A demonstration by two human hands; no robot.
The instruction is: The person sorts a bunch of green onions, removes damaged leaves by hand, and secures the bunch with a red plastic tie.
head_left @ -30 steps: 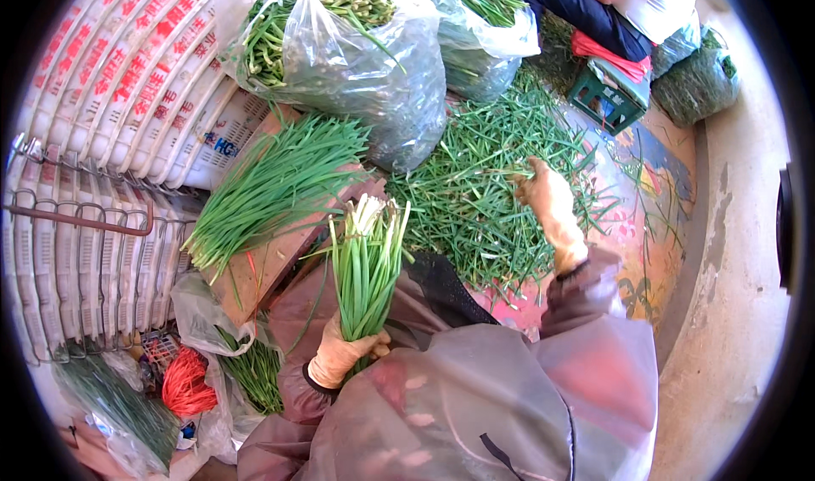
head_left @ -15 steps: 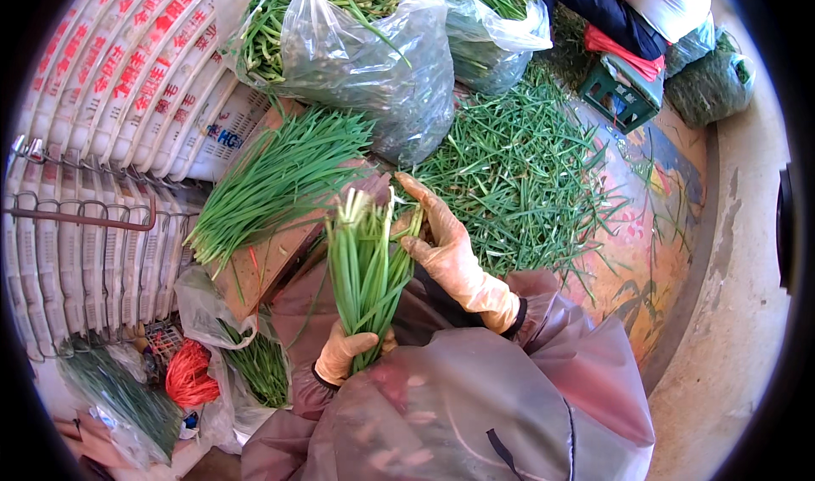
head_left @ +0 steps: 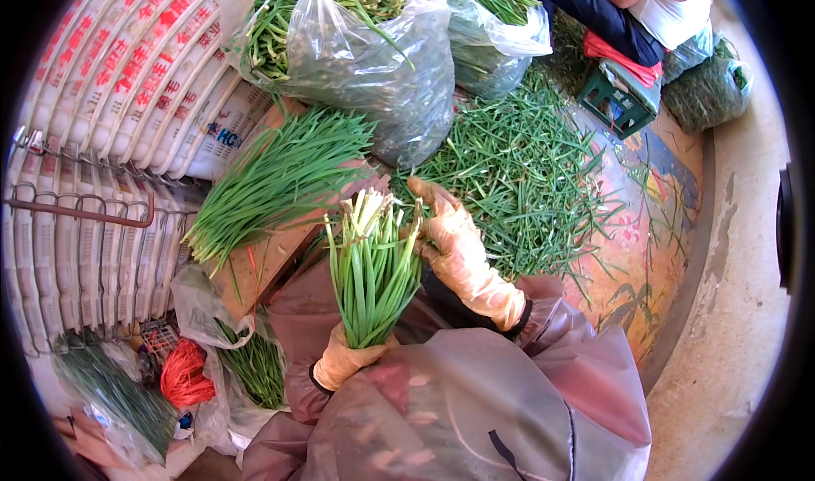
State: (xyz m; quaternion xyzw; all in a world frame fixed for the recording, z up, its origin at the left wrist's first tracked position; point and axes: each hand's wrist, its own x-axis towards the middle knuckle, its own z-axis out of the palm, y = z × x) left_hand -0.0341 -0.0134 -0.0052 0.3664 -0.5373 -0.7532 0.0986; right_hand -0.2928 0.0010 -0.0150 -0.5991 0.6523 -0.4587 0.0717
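A bunch of green chives [head_left: 371,281] stands upright in front of me, its pale cut ends at the top. My left hand [head_left: 346,361], in a tan glove, is wrapped round its lower part at my lap. My right hand [head_left: 457,236], gloved the same way, is beside the upper right of the bunch. Its forefinger reaches up past the pale ends and its thumb side is close to the outer stems. Some of its fingers are hidden. A loose pile of long chives [head_left: 272,171] lies on a wooden board [head_left: 255,269] to the left.
Scattered chive trimmings [head_left: 518,175] cover the floor beyond my right hand. Two clear bags [head_left: 373,99] of chives stand at the back. Stacked white crates [head_left: 102,175] line the left. Red string [head_left: 187,375] lies lower left. A person [head_left: 662,5] sits near a green crate [head_left: 620,99].
The bunch in my left hand looks fuller and is spread wider. My right hand has turned and moved slightly right, its fingers less spread.
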